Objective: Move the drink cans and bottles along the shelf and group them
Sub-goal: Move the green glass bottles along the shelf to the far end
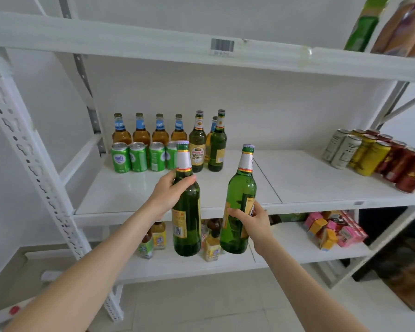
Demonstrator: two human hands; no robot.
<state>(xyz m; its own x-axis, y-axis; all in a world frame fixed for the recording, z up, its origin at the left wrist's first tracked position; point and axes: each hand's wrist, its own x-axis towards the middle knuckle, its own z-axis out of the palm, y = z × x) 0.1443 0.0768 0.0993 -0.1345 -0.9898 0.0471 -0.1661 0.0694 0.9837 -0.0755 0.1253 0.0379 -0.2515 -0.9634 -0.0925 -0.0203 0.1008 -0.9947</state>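
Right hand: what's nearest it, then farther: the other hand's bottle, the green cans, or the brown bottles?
From the right hand, gripping the light green bottle:
1. Dark green bottle, in the left hand, beside it.
2. Green cans, front row, left.
3. Brown bottles, behind the cans.

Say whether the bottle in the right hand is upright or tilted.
Tilted: the bottle in the right hand leans, top right of base.

Four green bottles (186, 212), five amber bottles (122, 133), four green cans (120, 158).
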